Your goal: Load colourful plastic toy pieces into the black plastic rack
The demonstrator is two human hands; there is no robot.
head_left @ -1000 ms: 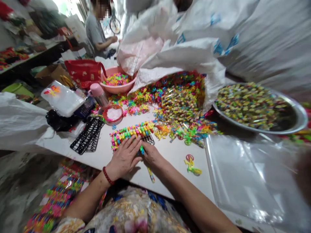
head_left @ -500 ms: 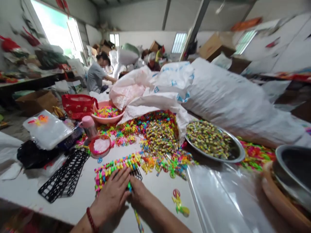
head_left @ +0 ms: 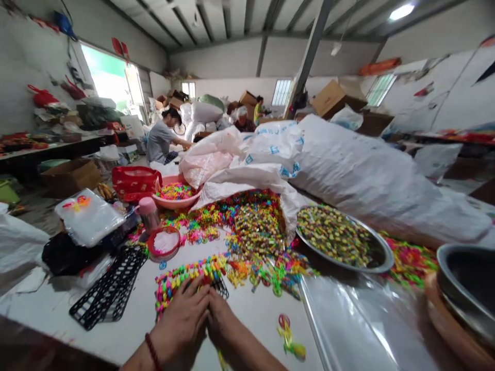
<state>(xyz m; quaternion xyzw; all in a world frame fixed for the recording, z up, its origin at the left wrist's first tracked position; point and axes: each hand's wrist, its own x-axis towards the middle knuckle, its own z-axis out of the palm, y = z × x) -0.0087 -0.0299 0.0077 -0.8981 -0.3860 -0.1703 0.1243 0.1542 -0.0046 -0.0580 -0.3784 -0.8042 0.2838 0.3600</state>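
My left hand [head_left: 183, 319] lies flat, fingers stretched out, on a black plastic rack [head_left: 219, 287] filled with rows of bright plastic toy pieces [head_left: 181, 278]. My right hand [head_left: 221, 317] presses against it from the right, its fingers tucked under the left hand and hidden. Both rest on the white table [head_left: 135, 319] near its front edge. A heap of loose coloured toy pieces [head_left: 251, 232] spills out of a white sack [head_left: 247, 175] just behind. One loose toy piece [head_left: 288, 337] lies to the right of my hands.
Empty black racks [head_left: 112, 286] lie at left beside a small red basket [head_left: 164, 242], a pink bottle [head_left: 148, 213] and a pink basin [head_left: 176, 195]. A metal tray of pieces [head_left: 340, 238], clear plastic bags [head_left: 356, 330], a metal bowl [head_left: 466, 283] and big white sacks [head_left: 379, 175] stand right. People work behind.
The camera has tilted upward, so the room and ceiling now show and my hands sit at the bottom edge. Both hands stay together on the filled rack.
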